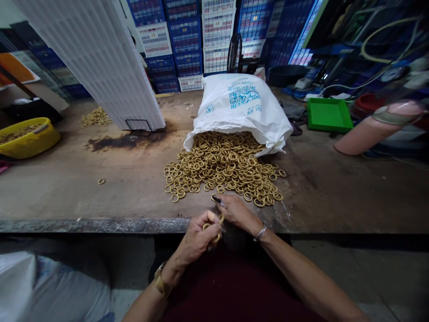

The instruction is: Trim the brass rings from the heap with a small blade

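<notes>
Gold-coloured rings [228, 165] spill in a heap from the mouth of a white sack [214, 114] onto the table. My left hand [199, 232], at the table's front edge, is closed around a few gold-coloured rings [217, 239]. Beside it, my right hand [238, 211] is closed with a small dark tool [217, 200] at its fingertips, whose exact kind I cannot make out. The tool's tip is close to a ring at the near side of the heap. One loose ring [101, 181] lies apart to the left.
A tall white ribbed panel [100, 58] stands on the table, with a smaller ring pile [96, 117] behind it. A yellow basin [30, 141] is at left. A green tray [329, 115] and pink bottle [375, 132] stand at right. Stacked crates [187, 44] line the back.
</notes>
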`<state>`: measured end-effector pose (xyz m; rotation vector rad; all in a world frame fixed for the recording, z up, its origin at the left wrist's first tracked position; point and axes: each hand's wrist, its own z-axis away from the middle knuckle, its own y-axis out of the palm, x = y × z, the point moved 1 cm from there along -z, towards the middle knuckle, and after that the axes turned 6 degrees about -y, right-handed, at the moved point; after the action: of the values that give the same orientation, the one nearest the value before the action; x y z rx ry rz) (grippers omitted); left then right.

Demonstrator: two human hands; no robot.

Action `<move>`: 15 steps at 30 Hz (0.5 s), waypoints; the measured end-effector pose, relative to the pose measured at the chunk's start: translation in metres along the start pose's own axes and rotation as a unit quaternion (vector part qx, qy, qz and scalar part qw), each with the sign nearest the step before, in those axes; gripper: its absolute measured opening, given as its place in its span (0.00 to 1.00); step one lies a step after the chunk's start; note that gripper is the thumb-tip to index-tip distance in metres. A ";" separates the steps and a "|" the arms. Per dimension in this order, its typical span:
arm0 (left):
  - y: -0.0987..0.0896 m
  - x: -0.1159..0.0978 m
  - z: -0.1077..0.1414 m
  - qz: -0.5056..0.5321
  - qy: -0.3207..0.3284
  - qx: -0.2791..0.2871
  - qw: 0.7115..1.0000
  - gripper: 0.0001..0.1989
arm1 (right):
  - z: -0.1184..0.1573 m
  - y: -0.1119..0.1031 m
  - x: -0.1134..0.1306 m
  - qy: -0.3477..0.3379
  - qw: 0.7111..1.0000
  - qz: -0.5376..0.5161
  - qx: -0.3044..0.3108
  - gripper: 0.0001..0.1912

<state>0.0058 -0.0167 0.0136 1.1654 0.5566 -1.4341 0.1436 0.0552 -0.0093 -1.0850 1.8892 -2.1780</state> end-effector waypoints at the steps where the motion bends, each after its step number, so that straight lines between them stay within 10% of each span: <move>1: 0.001 0.001 0.007 -0.006 -0.030 0.032 0.999 0.13 | -0.001 0.000 -0.001 0.011 1.000 0.009 -0.011 0.10; 10: -0.043 0.087 0.008 0.030 -0.252 -0.013 0.967 0.11 | -0.002 0.005 0.002 0.058 0.996 0.032 -0.059 0.12; 15: -0.032 0.102 -0.025 0.052 -0.169 -0.092 0.980 0.13 | -0.002 0.007 0.011 0.076 0.994 0.080 -0.023 0.12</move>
<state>-0.0012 -0.0342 -0.0943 0.7723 0.3747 -1.4194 0.1318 0.0502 -0.0105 -0.7624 2.0205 -2.1928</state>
